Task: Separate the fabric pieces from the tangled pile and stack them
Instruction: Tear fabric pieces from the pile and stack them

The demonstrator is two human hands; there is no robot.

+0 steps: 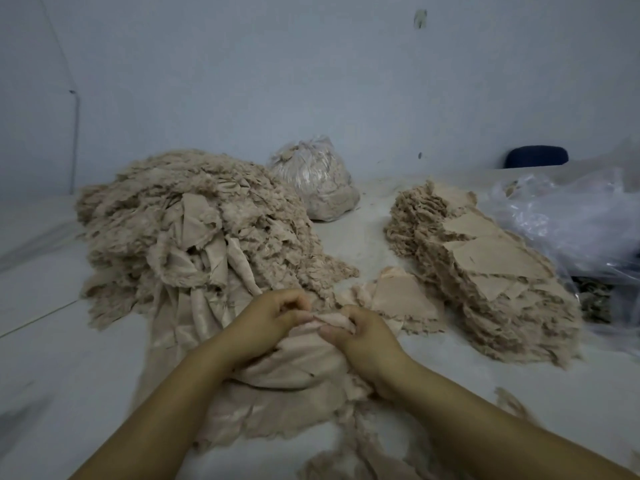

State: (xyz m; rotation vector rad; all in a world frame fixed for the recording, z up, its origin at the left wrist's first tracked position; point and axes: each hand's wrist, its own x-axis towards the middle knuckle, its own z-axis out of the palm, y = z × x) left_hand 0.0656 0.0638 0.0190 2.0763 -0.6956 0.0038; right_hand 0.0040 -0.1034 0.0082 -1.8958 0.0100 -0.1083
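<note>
Left hand [268, 322] and right hand [360, 332] side by side, fingers curled, both pinching same beige fabric piece [334, 320] at near edge of tangled pile [194, 233]. Pile heaped left on white surface [62, 358]. Neat stack [485, 271] lies right; small loose piece [401, 296] between. Tied plastic bag [317, 181] behind.

body: two bare forearms | hands [311, 327]: bare, ungloved | sleeves: none showing
</note>
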